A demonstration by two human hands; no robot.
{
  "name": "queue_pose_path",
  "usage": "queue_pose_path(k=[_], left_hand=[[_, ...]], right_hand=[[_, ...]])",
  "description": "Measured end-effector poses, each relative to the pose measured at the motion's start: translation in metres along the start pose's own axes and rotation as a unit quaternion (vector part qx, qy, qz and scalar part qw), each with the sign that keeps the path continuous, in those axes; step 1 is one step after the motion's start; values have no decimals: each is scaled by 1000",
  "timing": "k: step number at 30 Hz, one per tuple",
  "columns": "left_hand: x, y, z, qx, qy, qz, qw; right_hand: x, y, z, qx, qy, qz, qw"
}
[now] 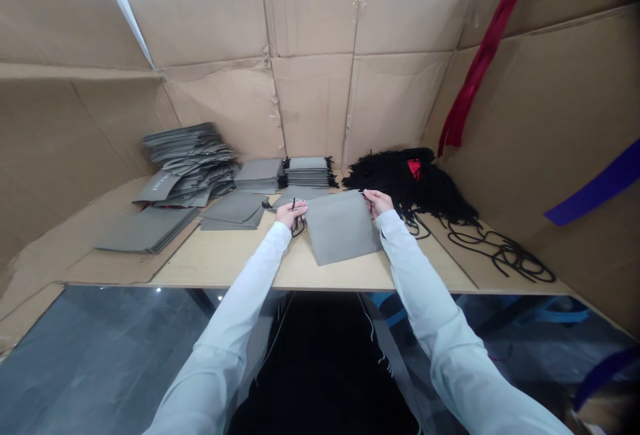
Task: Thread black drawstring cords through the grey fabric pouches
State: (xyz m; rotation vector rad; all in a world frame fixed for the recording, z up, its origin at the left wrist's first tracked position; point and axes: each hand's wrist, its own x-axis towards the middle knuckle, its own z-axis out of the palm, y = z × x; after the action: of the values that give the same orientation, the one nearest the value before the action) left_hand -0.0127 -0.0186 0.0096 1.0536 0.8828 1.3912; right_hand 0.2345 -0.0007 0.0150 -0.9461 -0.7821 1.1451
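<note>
While cardboard walls (315, 105) close in the far side and both flanks, the bench (240, 268) spreads pale and flat between them. A heap of black cords (425, 188) sprawls at the right rear; a leaning pile of grey bags (193, 158) stands at the left, and a neat stack (307, 176) with dark cord ends sits at the back, near the middle. One grey bag (343, 228) hangs tilted between the hands, over the front of the bench.

The left hand (291, 213) is closed in a pinch on a looped black cord (298, 227) at the bag's upper left corner. The right hand (379, 202) pinches the upper right corner, thumb against fingers, with a bit of dark cord at the tips.

For clean work, the top edge is best held taut and level, the cord drawn gently so the fabric doesn't bunch, and the loop left free of twists.
</note>
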Motion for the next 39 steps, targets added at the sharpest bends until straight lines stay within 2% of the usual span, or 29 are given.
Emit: queue_pose_path(k=[3, 10, 13, 19, 27, 32, 39], left_hand=[[1, 0, -1, 5, -7, 1, 1000], [2, -3, -2, 20, -30, 9, 999], [2, -3, -1, 29, -38, 23, 999], [1, -1, 0, 33, -75, 34, 996], [1, -2, 0, 26, -81, 8, 996], [3, -4, -3, 16, -55, -12, 998], [0, -4, 2, 9, -43, -34, 998]], right_hand=[[2, -1, -4, 9, -3, 3, 1000], [8, -5, -15, 32, 36, -62, 997], [6, -8, -14, 57, 34, -79, 995], [0, -13, -10, 73, 21, -66, 995], [5, -9, -13, 120, 50, -95, 987], [2, -10, -10, 157, 20, -102, 982], [2, -8, -13, 92, 36, -81, 992]])
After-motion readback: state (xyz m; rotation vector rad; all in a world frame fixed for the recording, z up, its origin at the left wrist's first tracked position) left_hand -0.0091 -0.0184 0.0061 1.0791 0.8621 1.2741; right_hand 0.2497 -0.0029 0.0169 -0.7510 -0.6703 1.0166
